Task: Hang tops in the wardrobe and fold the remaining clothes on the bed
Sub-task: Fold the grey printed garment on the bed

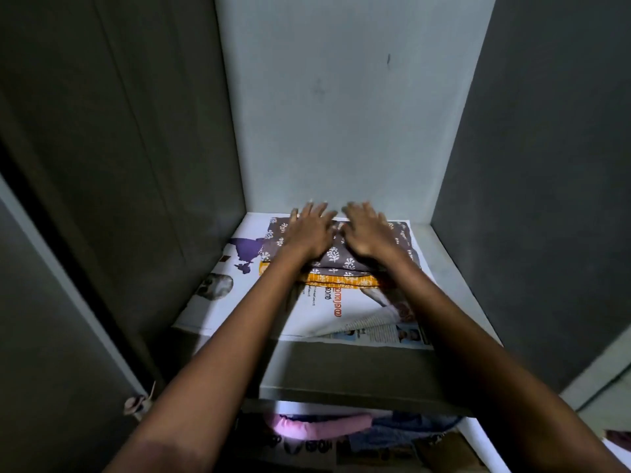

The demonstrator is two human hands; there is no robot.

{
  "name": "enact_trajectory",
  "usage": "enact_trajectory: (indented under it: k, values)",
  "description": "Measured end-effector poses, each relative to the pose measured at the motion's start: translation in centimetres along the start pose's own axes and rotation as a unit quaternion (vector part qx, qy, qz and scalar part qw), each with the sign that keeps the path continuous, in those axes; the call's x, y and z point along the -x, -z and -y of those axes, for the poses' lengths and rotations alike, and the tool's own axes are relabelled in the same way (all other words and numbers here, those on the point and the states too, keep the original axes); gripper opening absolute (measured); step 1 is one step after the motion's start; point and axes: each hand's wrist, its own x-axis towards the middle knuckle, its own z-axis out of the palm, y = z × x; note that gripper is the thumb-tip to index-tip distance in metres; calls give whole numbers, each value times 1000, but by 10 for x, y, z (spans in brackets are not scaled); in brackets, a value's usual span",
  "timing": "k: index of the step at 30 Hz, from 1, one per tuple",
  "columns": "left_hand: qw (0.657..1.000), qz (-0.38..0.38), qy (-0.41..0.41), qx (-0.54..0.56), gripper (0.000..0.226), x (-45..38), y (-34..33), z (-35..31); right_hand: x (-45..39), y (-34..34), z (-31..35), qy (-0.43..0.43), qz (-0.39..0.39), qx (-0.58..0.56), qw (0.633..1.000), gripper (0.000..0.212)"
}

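A folded grey-purple cloth with white leaf prints (pixel 336 256) lies on top of a folded orange cloth (pixel 341 280) at the back of a wardrobe shelf (pixel 440 254). My left hand (pixel 309 228) and my right hand (pixel 368 230) both rest flat on the printed cloth, fingers straight and spread, side by side. The hands are slightly blurred. The stack sits on a sheet of newspaper (pixel 211 302) that lines the shelf.
Grey wardrobe walls close in on the left (pixel 119 148), the back (pixel 341 114) and the right (pixel 546 165). The newspaper's front right corner curls up. Below the shelf lie a pink cloth (pixel 317 426) and blue cloth (pixel 409 428). A door edge stands at the left.
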Motion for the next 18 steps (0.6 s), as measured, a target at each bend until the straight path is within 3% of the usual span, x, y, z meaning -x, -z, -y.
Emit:
enact_trajectory:
  k: [2,6,11,18]
  values:
    - [991,101,75,-42,50,4,-22,9,-2,-29,-5,-16,117,60,991,52]
    - [979,119,164,-34,59,3,-24,15,-14,-38,-14,-89,98,103,986,65]
    - [976,121,174,-48,64,2,-26,14,-12,-42,-13,-201,60,139,968,81]
    - [987,61,135,-57,65,11,-27,15,12,-37,-15,-159,77,106,979,69]
